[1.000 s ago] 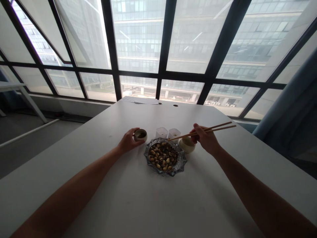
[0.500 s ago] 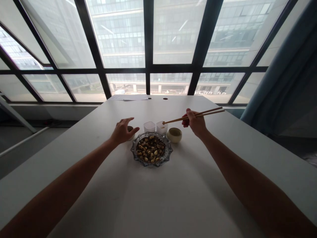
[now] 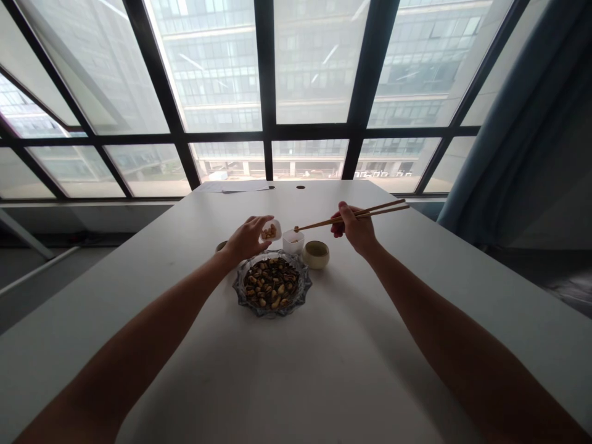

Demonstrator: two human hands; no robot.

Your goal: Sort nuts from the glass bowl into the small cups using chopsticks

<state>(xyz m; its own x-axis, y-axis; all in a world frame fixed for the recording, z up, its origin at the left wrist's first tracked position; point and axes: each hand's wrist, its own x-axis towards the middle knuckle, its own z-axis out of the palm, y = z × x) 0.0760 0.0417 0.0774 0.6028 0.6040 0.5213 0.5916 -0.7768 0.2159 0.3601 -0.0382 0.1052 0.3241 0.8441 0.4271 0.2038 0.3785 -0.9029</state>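
Note:
My left hand [image 3: 245, 239] is closed on a small white plastic cup [image 3: 278, 228], tilted so that the peanut-like pieces [image 3: 269, 232] inside show. In my right hand [image 3: 358, 231] is a pair of wooden chopsticks [image 3: 386, 209], their tips pinching a small tan piece [image 3: 296, 229] above a second white cup [image 3: 293, 245]. Directly in front lies a scalloped glass dish [image 3: 272, 313] full of mixed nuts and dark seeds [image 3: 272, 283]. A cream ceramic bowl [image 3: 316, 254] stands right of the second cup. Another bowl [image 3: 221, 246] is mostly hidden behind my left hand.
All of it rests on a long white table [image 3: 324, 370]. Sheets of paper [image 3: 231, 186] and a round cable hole [image 3: 300, 187] are at its far end. Beyond are large framed windows, with a blue curtain [image 3: 490, 123] at the right.
My left hand has moved right from above the left bowl and taken hold of the left white cup, tilting it. The chopsticks stay over the other cup. The view has shifted slightly.

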